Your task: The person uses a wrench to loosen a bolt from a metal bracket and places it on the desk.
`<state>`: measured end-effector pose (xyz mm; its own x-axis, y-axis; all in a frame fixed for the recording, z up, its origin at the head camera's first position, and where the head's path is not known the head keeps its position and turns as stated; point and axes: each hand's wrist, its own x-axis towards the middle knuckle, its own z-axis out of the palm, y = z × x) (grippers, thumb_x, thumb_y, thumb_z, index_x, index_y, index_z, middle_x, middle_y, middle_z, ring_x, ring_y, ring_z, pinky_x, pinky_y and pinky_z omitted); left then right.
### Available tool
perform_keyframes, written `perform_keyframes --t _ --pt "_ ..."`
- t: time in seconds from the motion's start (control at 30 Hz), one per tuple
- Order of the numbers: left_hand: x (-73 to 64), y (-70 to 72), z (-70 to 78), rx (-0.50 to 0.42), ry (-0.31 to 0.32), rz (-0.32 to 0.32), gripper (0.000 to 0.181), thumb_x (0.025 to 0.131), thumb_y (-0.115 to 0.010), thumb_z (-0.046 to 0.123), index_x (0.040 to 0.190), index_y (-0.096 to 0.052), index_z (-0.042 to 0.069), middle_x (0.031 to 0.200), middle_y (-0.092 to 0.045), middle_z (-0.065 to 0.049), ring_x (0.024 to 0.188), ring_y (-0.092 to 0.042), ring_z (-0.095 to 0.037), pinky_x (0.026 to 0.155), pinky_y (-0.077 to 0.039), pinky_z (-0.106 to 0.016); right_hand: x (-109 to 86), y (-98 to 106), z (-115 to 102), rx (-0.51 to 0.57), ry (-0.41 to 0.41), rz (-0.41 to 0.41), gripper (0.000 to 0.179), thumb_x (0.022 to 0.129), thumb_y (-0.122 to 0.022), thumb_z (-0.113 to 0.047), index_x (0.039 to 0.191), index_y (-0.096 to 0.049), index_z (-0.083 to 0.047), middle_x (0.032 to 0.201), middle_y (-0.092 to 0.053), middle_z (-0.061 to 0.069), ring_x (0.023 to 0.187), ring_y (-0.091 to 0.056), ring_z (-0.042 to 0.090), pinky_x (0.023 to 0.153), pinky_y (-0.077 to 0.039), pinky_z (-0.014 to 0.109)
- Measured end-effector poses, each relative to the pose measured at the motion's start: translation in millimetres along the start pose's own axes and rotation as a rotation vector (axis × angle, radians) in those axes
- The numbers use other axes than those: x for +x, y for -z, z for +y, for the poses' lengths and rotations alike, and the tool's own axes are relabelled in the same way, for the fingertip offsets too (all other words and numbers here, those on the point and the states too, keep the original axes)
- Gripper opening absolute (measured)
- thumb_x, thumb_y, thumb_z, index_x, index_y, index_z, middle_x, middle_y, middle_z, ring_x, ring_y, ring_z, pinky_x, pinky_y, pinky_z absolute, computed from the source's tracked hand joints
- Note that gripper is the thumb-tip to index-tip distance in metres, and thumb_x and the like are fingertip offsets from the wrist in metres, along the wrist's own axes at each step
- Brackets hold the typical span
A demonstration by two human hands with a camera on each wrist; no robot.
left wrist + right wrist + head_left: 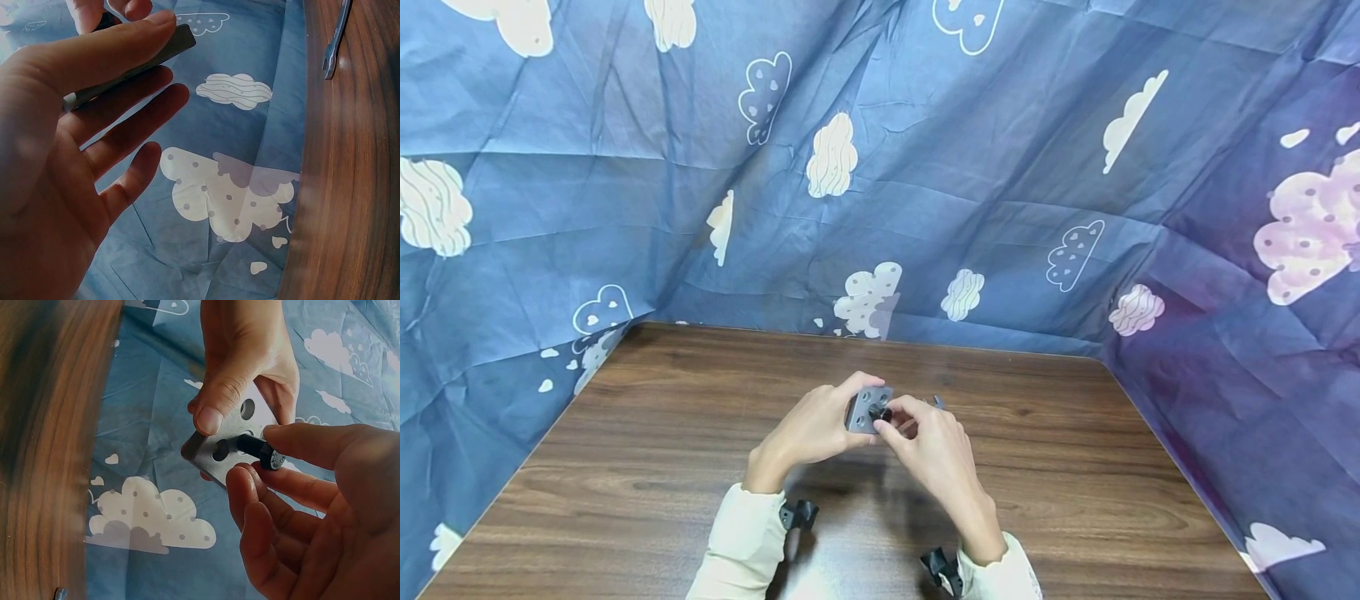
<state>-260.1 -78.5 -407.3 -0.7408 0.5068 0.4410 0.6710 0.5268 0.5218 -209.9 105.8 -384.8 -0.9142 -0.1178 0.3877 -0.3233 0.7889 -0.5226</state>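
My left hand (814, 427) grips a grey metal plate (862, 408) by its edge, thumb on one face and fingers behind. Several round holes run through the plate (232, 432). Between thumb and fingertips, my right hand (936, 448) pinches a black hex-head bolt (253, 447) by its head. The bolt's shank points at the plate, its end right at one of the holes. Both hands are raised over the table. In the left wrist view, the plate (134, 70) shows edge-on under the thumb.
A wooden table (1060, 483) lies below, with a blue cloud-print cloth (910, 167) behind and at the sides. On the table a wrench (337, 44) lies beyond the hands, mostly hidden by the right hand in the head view. Black camera mounts sit at both wrists.
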Motion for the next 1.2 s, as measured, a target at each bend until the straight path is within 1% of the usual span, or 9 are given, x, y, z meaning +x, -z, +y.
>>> perform_keyframes --t 0.27,0.47,0.53,0.7,0.8,1.0,1.2 --pt "-0.7 0.5 0.4 -0.011 0.016 -0.011 0.07 0.073 -0.088 0.022 0.133 -0.053 0.02 0.084 -0.068 0.001 0.065 -0.057 -0.007 0.059 -0.046 -0.024 -0.1 0.1 0.3 -0.004 0.021 -0.009 0.019 0.084 -0.077 -0.022 0.102 -0.073 -0.017 0.079 -0.071 -0.008 0.067 -0.064 0.004 0.061 -0.05 0.029" --pt "-0.8 1.6 1.0 -0.005 0.014 -0.01 0.069 0.074 -0.087 0.025 0.134 -0.053 0.02 0.082 -0.068 0.002 0.064 -0.055 -0.006 0.058 -0.045 -0.024 0.0 0.1 1.1 0.013 0.021 -0.009 0.026 0.085 -0.077 -0.033 0.104 -0.071 -0.017 0.08 -0.07 -0.009 0.068 -0.066 0.004 0.061 -0.05 0.029" --pt "-0.8 1.5 1.2 -0.003 0.01 -0.005 0.069 0.074 -0.087 0.025 0.134 -0.053 0.02 0.083 -0.068 0.002 0.063 -0.055 -0.006 0.057 -0.045 -0.024 0.3 0.0 0.9 0.015 0.004 -0.008 0.026 0.086 -0.075 -0.037 0.104 -0.071 -0.018 0.079 -0.07 -0.009 0.069 -0.066 0.005 0.062 -0.05 0.03" --pt "-0.1 1.0 1.5 -0.005 0.001 -0.002 0.07 0.073 -0.088 0.023 0.133 -0.053 0.02 0.087 -0.07 0.001 0.065 -0.056 -0.006 0.058 -0.046 -0.024 0.6 1.3 0.3 0.004 -0.05 -0.03 0.018 0.09 -0.07 -0.041 0.09 -0.072 -0.023 0.076 -0.071 -0.009 0.069 -0.065 0.005 0.062 -0.05 0.033" --pt "0.0 1.0 2.1 -0.008 0.004 -0.003 0.07 0.073 -0.088 0.023 0.133 -0.053 0.021 0.088 -0.07 0.001 0.065 -0.057 -0.006 0.059 -0.046 -0.024 0.4 1.6 0.3 0.0 -0.059 -0.041 0.017 0.09 -0.069 -0.04 0.084 -0.071 -0.025 0.074 -0.07 -0.01 0.069 -0.065 0.005 0.062 -0.05 0.032" --pt "-0.3 0.5 1.9 -0.01 -0.001 0.0 0.069 0.073 -0.088 0.024 0.133 -0.054 0.019 0.089 -0.07 0.0 0.066 -0.058 -0.007 0.059 -0.047 -0.024 0.2 1.5 -0.1 0.005 -0.045 -0.027 0.014 0.09 -0.071 -0.037 0.085 -0.072 -0.024 0.076 -0.071 -0.009 0.07 -0.066 0.006 0.062 -0.05 0.032" --pt "-1.0 0.3 1.4 -0.005 -0.002 0.001 0.069 0.073 -0.088 0.025 0.133 -0.053 0.021 0.086 -0.069 0.001 0.065 -0.057 -0.006 0.059 -0.046 -0.024 -0.3 1.2 0.0 0.01 -0.018 -0.014 0.01 0.088 -0.073 -0.033 0.089 -0.072 -0.023 0.075 -0.069 -0.011 0.07 -0.065 0.005 0.061 -0.049 0.03"
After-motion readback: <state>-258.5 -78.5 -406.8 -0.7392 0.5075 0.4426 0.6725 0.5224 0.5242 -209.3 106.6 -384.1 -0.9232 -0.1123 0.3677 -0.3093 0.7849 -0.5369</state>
